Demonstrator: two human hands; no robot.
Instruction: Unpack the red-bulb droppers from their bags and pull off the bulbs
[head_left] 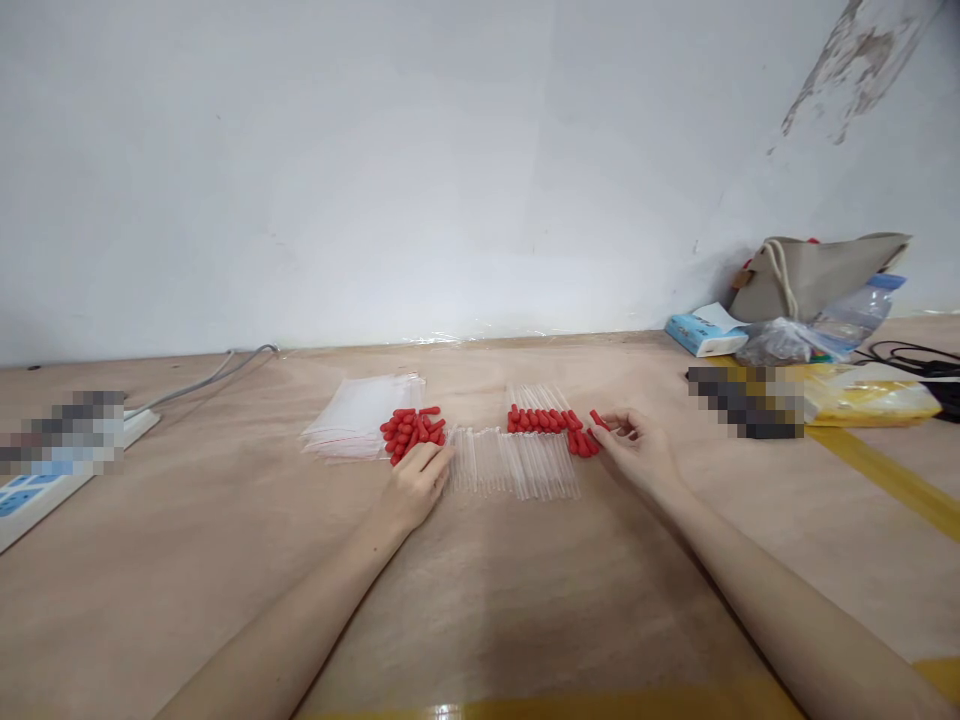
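Observation:
My left hand [417, 486] rests at the left end of a row of thin clear tubes [517, 465], its fingers closed together; what they pinch, if anything, is hidden. Just beyond it lies a loose pile of red rubber bulbs [405, 428]. My right hand [637, 445] pinches a single red rubber bulb [598, 420] between thumb and fingers. Left of that hand, several bulbs [582, 442] lie loose. Behind the clear tubes, droppers [536, 418] lie side by side, red bulbs toward me and pale tubes pointing to the wall.
A stack of clear plastic bags [360, 415] lies left of the pile. A power strip [45, 495] stands far left. On the right are a tissue pack [705, 330], a grey bag [817, 280], a yellow packet [862, 398] and black cables [911, 360]. The wall closes the back.

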